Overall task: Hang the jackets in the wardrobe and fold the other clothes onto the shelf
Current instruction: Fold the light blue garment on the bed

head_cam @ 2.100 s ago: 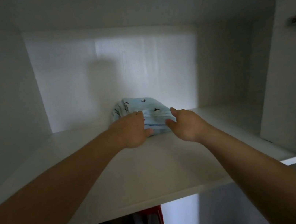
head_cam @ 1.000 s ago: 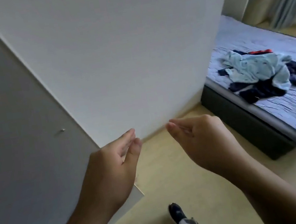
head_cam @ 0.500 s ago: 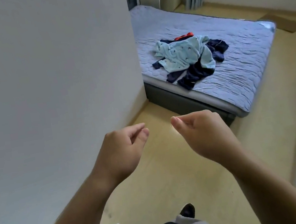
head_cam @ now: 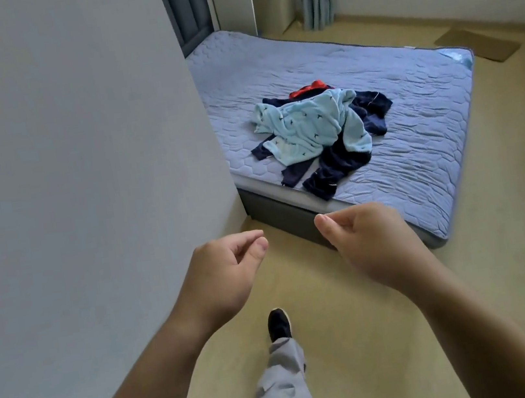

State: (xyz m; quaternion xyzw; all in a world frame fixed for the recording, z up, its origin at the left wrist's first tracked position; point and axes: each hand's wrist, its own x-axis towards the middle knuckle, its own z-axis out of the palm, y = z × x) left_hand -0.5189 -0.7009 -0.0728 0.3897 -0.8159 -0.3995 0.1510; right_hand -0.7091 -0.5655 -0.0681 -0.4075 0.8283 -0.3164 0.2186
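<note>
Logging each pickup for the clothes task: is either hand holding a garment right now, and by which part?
Nothing is held. The left hand and right hand are loosely curled and empty above the floor; the pile of clothes lies untouched on the bed.

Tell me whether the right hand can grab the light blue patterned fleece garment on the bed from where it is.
Probably not yet. The right hand hangs empty over the floor short of the bed, while the light blue patterned fleece garment lies farther in on the mattress. Nothing blocks the way; stepping closer should do.

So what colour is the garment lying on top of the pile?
Light blue with small dark marks, in the head view.
</note>
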